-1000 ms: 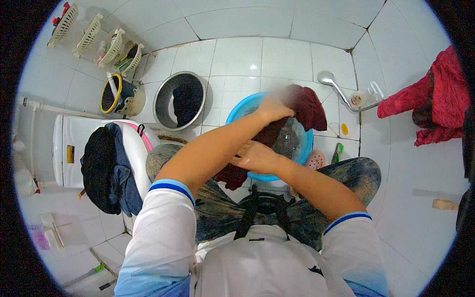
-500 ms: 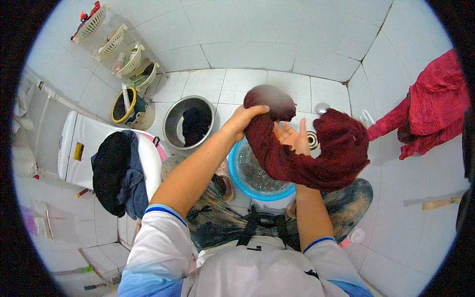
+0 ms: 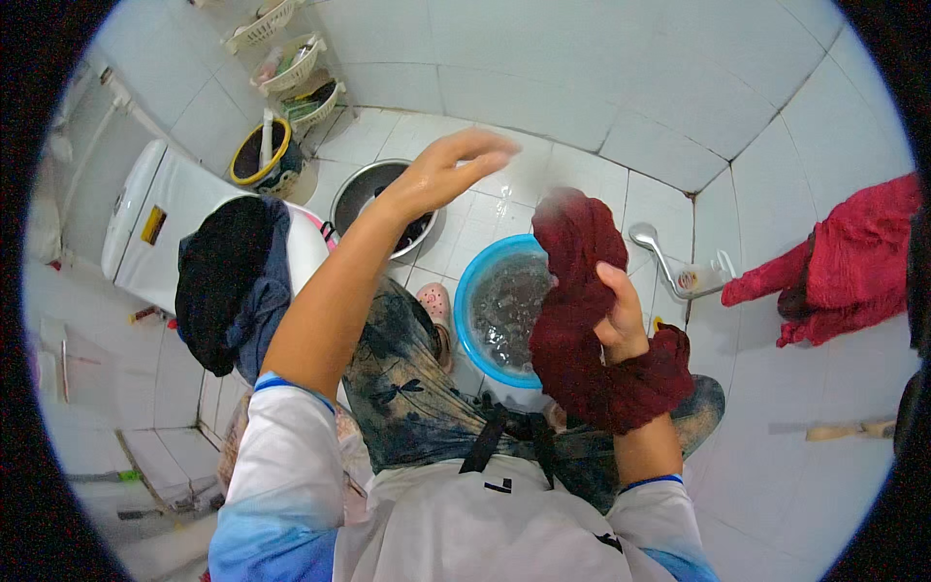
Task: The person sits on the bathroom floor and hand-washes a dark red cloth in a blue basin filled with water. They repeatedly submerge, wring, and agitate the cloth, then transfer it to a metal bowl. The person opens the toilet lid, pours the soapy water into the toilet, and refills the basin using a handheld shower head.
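A dark red piece of wet-looking clothing (image 3: pixel 572 320), bunched and twisted, hangs from my right hand (image 3: pixel 623 315), whose fingers and thumb are closed round it. One end of it drapes over my right wrist and forearm. Nothing is in my left hand (image 3: pixel 451 175), which is raised to the left of the cloth with fingers stretched and thumb apart. Under the cloth, between my knees, a blue-rimmed basin (image 3: pixel 472 335) holds grey, bubbly water (image 3: pixel 504 301). The cloth covers part of the basin's right side.
A metal basin (image 3: pixel 341 199) with dark cloth stands left, partly behind my left hand. Black clothing (image 3: pixel 218 281) lies on the white toilet (image 3: pixel 145 194). A yellow-rimmed bucket (image 3: pixel 247 179) and wall baskets (image 3: pixel 291 68) are beyond. A shower head (image 3: pixel 642 233) and red garment (image 3: pixel 858 262) are at right.
My left hand has let go of the dark red cloth and moved up and left. My right hand has gone from open under the cloth to gripping it. The view has shifted.
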Motion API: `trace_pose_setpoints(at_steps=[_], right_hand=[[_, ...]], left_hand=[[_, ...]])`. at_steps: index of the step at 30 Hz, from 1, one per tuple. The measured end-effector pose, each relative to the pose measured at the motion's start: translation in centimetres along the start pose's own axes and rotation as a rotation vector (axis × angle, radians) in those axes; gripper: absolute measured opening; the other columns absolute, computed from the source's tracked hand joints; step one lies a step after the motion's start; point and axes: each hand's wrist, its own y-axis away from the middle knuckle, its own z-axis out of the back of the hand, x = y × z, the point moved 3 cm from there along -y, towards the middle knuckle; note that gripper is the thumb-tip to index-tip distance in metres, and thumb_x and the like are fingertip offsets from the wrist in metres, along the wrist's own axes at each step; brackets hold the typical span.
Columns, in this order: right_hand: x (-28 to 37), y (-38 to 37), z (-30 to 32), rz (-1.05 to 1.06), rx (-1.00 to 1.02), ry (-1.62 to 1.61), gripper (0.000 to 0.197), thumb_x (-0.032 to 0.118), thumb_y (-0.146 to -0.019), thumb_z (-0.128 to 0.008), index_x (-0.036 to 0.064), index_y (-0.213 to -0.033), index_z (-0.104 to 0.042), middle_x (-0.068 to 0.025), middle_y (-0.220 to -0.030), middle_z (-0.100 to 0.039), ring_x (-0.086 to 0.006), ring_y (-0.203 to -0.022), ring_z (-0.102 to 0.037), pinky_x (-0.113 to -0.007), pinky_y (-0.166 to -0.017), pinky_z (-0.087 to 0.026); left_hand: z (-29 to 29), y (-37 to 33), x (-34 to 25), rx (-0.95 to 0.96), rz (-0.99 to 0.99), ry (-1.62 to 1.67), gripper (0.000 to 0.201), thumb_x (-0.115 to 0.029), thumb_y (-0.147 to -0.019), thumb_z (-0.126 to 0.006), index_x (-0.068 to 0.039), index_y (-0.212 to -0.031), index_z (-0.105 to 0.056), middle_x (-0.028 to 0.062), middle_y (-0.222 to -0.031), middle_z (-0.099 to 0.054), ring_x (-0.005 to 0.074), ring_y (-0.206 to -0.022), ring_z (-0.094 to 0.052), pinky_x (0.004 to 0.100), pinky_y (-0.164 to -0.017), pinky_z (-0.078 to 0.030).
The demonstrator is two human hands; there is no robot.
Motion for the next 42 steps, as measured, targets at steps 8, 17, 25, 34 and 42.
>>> trace_pose_setpoints(at_steps=[8, 17, 25, 34, 42], right_hand=[[1.0, 4.6, -5.4, -0.025, 0.028, 0.095, 0.081, 0.02, -0.066, -0.066, 0.0027, -0.137, -0.031, -0.0138, -0.134, -0.044, -0.0271, -0.12, -0.046, -0.04, -0.1, -0.037], [-0.1, 3.8, 0.9, -0.044, 0.075, 0.016, 0.068, 0.028, -0.078, -0.062, 0.0012, -0.134, -0.035, -0.0151, -0.126, -0.051, -0.027, -0.108, -0.055, -0.038, -0.092, -0.044], [-6.3, 1.6, -0.1, 0.08, -0.065, 0.101, 0.061, 0.028, -0.086, -0.059, 0.0064, -0.136, -0.032, -0.0074, -0.131, -0.045, -0.024, -0.118, -0.046, -0.04, -0.101, -0.036], [-4.1, 4.2, -5.2, -0.048, 0.078, 0.027, 0.07, 0.05, -0.076, -0.058, -0.0005, -0.121, -0.038, -0.0104, -0.103, -0.051, -0.019, -0.091, -0.053, -0.034, -0.081, -0.045], [-5.6, 6.2, -7.2, -0.089, 0.181, -0.305, 0.082, 0.06, -0.075, -0.058, 0.0027, -0.127, -0.032, -0.0079, -0.096, -0.046, -0.0169, -0.081, -0.046, -0.03, -0.076, -0.038]], left_hand=[[-9.3, -1.9, -0.1, 0.786, 0.597, 0.74, 0.073, -0.063, -0.09, -0.025, -0.002, -0.119, -0.056, 0.0129, -0.118, -0.059, 0.0231, -0.118, -0.048, 0.0354, -0.103, -0.033], [-12.3, 3.8, 4.0, -0.001, 0.319, 1.307, 0.041, -0.016, -0.078, -0.059, -0.002, -0.115, -0.051, 0.0116, -0.107, -0.06, 0.022, -0.096, -0.06, 0.0358, -0.086, -0.048], [-13.3, 4.1, 0.8, -0.58, 0.148, 0.213, 0.029, -0.017, -0.088, -0.049, 0.001, -0.111, -0.051, 0.0148, -0.101, -0.059, 0.0269, -0.094, -0.058, 0.0371, -0.084, -0.045], [-10.3, 3.5, 1.5, 0.247, 0.136, 1.232, 0.097, -0.047, -0.07, -0.072, -0.006, -0.142, -0.022, 0.0172, -0.138, -0.037, 0.0281, -0.125, -0.04, 0.04, -0.105, -0.031], [-12.6, 1.3, -5.0, 0.443, -0.364, 1.654, 0.06, -0.035, -0.066, -0.076, -0.003, -0.109, -0.05, 0.0161, -0.098, -0.056, 0.0242, -0.098, -0.056, 0.0378, -0.087, -0.045]])
